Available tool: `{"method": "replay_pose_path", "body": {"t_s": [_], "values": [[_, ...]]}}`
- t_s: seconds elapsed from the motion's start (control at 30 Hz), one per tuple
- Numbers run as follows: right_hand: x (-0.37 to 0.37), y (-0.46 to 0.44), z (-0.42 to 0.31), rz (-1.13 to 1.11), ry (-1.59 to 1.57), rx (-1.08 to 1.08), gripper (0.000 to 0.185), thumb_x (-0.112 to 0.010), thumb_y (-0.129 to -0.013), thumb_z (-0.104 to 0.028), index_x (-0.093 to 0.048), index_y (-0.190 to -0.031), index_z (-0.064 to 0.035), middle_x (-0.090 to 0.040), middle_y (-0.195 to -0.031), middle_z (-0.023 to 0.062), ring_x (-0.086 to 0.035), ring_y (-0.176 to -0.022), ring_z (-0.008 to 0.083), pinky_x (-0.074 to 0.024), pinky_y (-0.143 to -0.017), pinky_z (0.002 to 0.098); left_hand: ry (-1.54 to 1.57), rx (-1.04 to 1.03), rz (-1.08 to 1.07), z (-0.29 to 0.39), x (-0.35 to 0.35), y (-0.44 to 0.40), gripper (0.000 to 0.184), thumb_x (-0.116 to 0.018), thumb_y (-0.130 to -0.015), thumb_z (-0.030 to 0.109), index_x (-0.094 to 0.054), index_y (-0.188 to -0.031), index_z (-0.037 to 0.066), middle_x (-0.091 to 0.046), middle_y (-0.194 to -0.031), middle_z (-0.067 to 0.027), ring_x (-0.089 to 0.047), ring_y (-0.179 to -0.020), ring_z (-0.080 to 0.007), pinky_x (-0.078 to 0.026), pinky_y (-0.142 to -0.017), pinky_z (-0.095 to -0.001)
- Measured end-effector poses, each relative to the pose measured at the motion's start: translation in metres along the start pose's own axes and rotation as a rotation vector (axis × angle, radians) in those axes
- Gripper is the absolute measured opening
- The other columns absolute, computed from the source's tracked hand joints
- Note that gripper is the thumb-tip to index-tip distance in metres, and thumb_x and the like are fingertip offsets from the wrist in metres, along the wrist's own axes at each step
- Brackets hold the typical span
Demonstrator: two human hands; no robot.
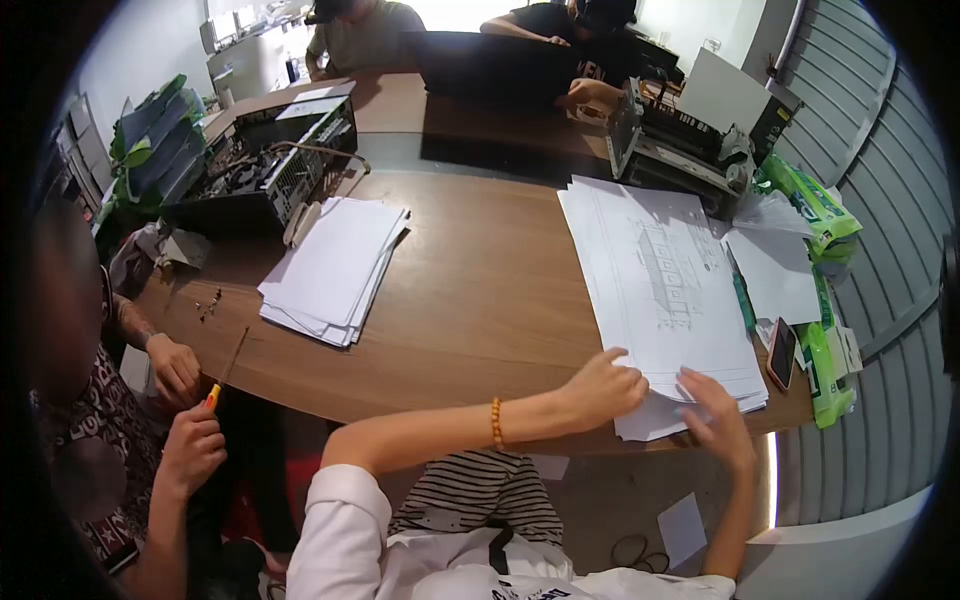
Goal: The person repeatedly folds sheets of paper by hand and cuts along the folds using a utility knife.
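Note:
A stack of large paper sheets (620, 270), the top one printed with a line drawing, lies at the right of the table. My left hand (605, 390), below a beaded bracelet, is closed over the stack's near left part; whether anything is between its fingers is hidden. At the near edge of the sheets, my right hand (718, 415) has its fingers stretched and apart, touching or just beside the paper. Between my hands the lower edge of the sheets looks slightly curled. A green pen-like object (742, 300) lies along the stack's right side.
Another paper pile (335, 265) lies left of centre, near an opened computer case (270, 170). A person at left holds a screwdriver (226, 370). A phone (782, 352) and green packets (825, 215) line the right edge. Two people sit behind a dark monitor (495, 65).

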State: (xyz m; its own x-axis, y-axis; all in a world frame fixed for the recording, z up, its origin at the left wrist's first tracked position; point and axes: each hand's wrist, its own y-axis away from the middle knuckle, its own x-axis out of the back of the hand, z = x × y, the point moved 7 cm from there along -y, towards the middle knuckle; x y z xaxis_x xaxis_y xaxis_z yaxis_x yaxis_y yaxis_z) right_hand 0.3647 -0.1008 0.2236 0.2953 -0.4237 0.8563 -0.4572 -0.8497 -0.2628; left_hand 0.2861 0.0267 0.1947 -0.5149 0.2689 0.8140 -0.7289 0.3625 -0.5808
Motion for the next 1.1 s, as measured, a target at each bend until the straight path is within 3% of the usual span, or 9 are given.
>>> {"method": "replay_pose_path", "body": {"t_s": [0.17,0.23,0.3,0.4,0.57,0.77,0.87,0.97,1.1], "values": [[-0.003,0.032,0.009,0.141,0.217,0.181,0.025,-0.062,-0.076,0.004,-0.062,-0.101,0.0011,-0.065,-0.100,0.0167,-0.062,-0.096,0.0328,-0.0498,-0.084,0.0386,0.394,0.387,-0.190,-0.034,0.017,-0.023,0.014,-0.074,-0.066,0.029,-0.072,-0.065,0.015,-0.065,-0.063,-0.0089,-0.064,-0.062,-0.0235,-0.050,-0.058,-0.0336],[0.002,0.030,0.009,0.218,0.199,0.094,0.024,-0.060,-0.076,0.008,-0.063,-0.099,-0.0002,-0.065,-0.096,0.0163,-0.064,-0.088,0.0323,-0.0517,-0.073,0.0365,0.529,0.433,-0.407,-0.039,0.031,-0.031,0.022,-0.074,-0.070,0.028,-0.074,-0.081,0.009,-0.070,-0.076,-0.0111,-0.066,-0.067,-0.0213,-0.051,-0.063,-0.0334],[0.006,0.023,-0.004,0.339,0.237,0.111,0.021,-0.061,-0.076,0.008,-0.062,-0.095,0.0003,-0.065,-0.091,0.0158,-0.064,-0.082,0.0323,-0.0508,-0.070,0.0361,0.758,0.487,-0.290,-0.053,0.030,-0.029,0.024,-0.076,-0.071,0.027,-0.074,-0.084,0.008,-0.070,-0.080,-0.0112,-0.067,-0.071,-0.0203,-0.053,-0.066,-0.0329],[0.010,0.013,-0.018,0.426,0.218,0.150,0.020,-0.061,-0.075,0.007,-0.062,-0.094,0.0008,-0.065,-0.091,0.0151,-0.065,-0.084,0.0311,-0.0516,-0.071,0.0340,0.807,0.408,-0.146,-0.057,0.042,-0.023,0.024,-0.075,-0.073,0.024,-0.073,-0.093,0.010,-0.070,-0.085,-0.0109,-0.068,-0.077,-0.0206,-0.053,-0.077,-0.0379],[0.005,0.009,-0.059,0.453,0.137,0.254,0.015,-0.063,-0.075,0.004,-0.063,-0.090,0.0012,-0.066,-0.090,0.0135,-0.066,-0.085,0.0272,-0.0536,-0.073,0.0343,0.257,0.051,-0.030,-0.039,0.088,0.022,0.025,-0.069,-0.075,0.010,-0.070,-0.101,0.011,-0.071,-0.086,-0.0076,-0.069,-0.077,-0.0189,-0.046,-0.091,-0.0443],[-0.005,0.025,-0.166,0.279,0.248,0.567,0.014,-0.062,-0.080,-0.006,-0.066,-0.093,-0.0046,-0.066,-0.094,0.0078,-0.065,-0.086,0.0204,-0.0538,-0.082,0.0395,0.444,0.405,-0.042,-0.009,0.171,0.104,0.015,-0.068,-0.070,0.000,-0.072,-0.083,0.007,-0.070,-0.075,-0.0070,-0.065,-0.061,-0.0133,-0.046,-0.050,-0.0197],[-0.004,0.050,-0.197,0.569,0.225,0.761,0.008,-0.059,-0.083,-0.025,-0.060,-0.083,-0.0172,-0.066,-0.091,0.0003,-0.063,-0.091,0.0172,-0.0482,-0.091,0.0417,0.535,0.562,0.138,-0.013,0.190,0.135,0.016,-0.064,-0.074,-0.006,-0.071,-0.086,0.002,-0.069,-0.073,-0.0073,-0.060,-0.053,-0.0118,-0.043,-0.045,-0.0214],[-0.018,0.042,-0.212,0.497,0.118,1.064,0.009,-0.056,-0.085,-0.030,-0.060,-0.084,-0.0224,-0.066,-0.093,-0.0036,-0.061,-0.095,0.0136,-0.0445,-0.093,0.0389,0.511,0.896,0.176,-0.038,0.197,0.174,0.010,-0.064,-0.077,-0.004,-0.070,-0.085,-0.001,-0.068,-0.072,-0.0069,-0.061,-0.057,-0.0077,-0.046,-0.047,-0.0214],[-0.063,0.009,-0.183,0.176,0.258,0.812,0.030,-0.055,-0.088,-0.039,-0.064,-0.103,-0.0142,-0.065,-0.107,0.0037,-0.059,-0.106,0.0208,-0.0379,-0.100,0.0444,0.735,1.348,0.322,-0.076,0.178,0.215,0.013,-0.065,-0.083,0.004,-0.067,-0.091,-0.006,-0.067,-0.075,-0.0055,-0.059,-0.063,-0.0047,-0.044,-0.050,-0.0187]]}}
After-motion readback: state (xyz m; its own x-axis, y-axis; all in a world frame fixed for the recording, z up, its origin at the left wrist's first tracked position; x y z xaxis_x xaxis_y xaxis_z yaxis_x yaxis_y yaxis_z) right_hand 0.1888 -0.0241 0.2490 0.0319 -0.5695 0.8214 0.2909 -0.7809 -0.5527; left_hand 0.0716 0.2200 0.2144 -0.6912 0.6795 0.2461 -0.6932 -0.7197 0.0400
